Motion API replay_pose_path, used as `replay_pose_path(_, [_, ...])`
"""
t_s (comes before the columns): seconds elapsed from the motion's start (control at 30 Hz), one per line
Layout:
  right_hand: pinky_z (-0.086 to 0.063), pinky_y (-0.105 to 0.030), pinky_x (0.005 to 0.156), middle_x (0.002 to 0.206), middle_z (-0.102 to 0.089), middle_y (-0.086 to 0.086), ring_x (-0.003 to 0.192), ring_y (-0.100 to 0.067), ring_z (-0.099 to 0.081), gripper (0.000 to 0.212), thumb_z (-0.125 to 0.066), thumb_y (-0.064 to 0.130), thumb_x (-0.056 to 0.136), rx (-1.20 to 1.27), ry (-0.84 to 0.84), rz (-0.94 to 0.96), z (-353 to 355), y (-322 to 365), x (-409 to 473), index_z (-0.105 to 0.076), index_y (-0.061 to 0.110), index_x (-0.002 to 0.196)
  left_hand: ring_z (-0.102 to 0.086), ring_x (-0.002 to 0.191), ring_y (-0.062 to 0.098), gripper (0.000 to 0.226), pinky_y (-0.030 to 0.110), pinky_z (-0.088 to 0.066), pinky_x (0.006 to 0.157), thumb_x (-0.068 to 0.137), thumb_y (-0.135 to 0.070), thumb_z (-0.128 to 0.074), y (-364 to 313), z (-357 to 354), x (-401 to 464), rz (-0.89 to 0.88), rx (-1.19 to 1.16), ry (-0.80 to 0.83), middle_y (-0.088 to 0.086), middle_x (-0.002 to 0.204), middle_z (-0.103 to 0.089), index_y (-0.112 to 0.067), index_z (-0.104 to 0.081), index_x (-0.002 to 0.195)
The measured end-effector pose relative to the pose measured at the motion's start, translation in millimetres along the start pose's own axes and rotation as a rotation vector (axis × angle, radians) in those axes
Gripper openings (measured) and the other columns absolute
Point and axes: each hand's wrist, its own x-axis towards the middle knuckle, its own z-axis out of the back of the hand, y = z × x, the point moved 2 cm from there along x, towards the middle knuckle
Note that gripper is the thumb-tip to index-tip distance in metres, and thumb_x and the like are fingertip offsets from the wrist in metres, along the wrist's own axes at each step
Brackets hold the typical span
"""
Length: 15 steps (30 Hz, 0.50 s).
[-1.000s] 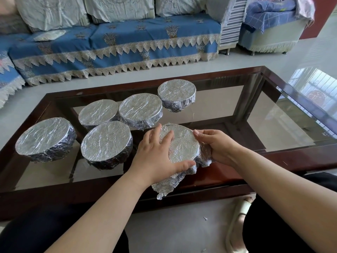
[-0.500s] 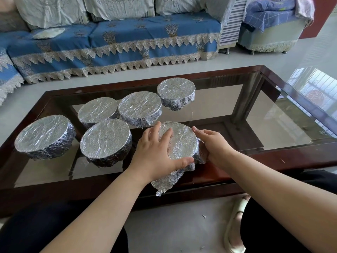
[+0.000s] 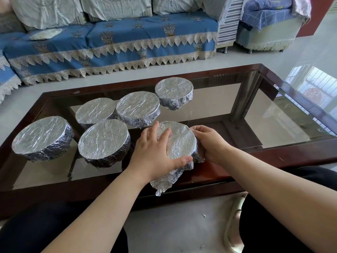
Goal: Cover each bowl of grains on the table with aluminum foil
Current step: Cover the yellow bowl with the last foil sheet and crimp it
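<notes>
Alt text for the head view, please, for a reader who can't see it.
Both hands press foil around the nearest bowl on a glass table: left hand flat on top, right hand cupping its side, a loose foil flap hanging toward the person. Five foil-covered bowls sit behind and left; a blue sofa lies beyond.

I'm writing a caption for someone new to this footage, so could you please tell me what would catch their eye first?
First, the two hands at the near edge of the glass table: the left hand lies over a foil-covered bowl, while the right hand presses foil against its side. A loose foil flap hangs toward the person. Behind and to the left stand five more foil-wrapped bowls.
</notes>
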Motion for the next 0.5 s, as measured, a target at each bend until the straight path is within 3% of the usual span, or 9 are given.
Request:
replay_pose_path(0.1, [-0.049,-0.027,0.057,0.072,-0.059,-0.005,0.058,-0.015,-0.055,0.015,-0.059,-0.001,0.092,0.014,-0.024,0.088,-0.1,0.8,4.8,-0.059,0.010,0.083,0.010,0.149,0.026,0.122,0.048,-0.004,0.120,0.056,-0.099,-0.023,0.7,-1.1,0.9,-0.002,0.004,-0.014,-0.001,0.164,0.012,-0.032,-0.009,0.156])
replay_pose_path(0.33, [-0.047,-0.023,0.053,0.069,-0.057,-0.002,0.055,-0.011,-0.051,0.023,-0.062,-0.007,0.087,-0.109,-0.031,0.205,2.2,1.6,9.4,-0.058,0.013,0.076,0.008,0.149,0.027,0.122,0.048,-0.006,0.120,0.055,-0.099,-0.019,-0.2,-2.6,1.9,0.010,0.027,-0.037,0.002,0.165,0.010,-0.032,-0.010,0.156])
replay_pose_path(0.5, [-0.053,-0.035,0.071,0.079,-0.070,-0.004,0.068,-0.016,-0.062,0.021,-0.067,0.001,0.083,-0.357,-0.148,0.336,5.3,2.2,6.7,-0.064,0.020,0.073,0.007,0.150,0.028,0.123,0.048,-0.007,0.120,0.053,-0.099,-0.015,-2.6,-1.7,0.7,0.028,0.020,-0.040,0.002,0.165,0.009,-0.032,-0.010,0.156])
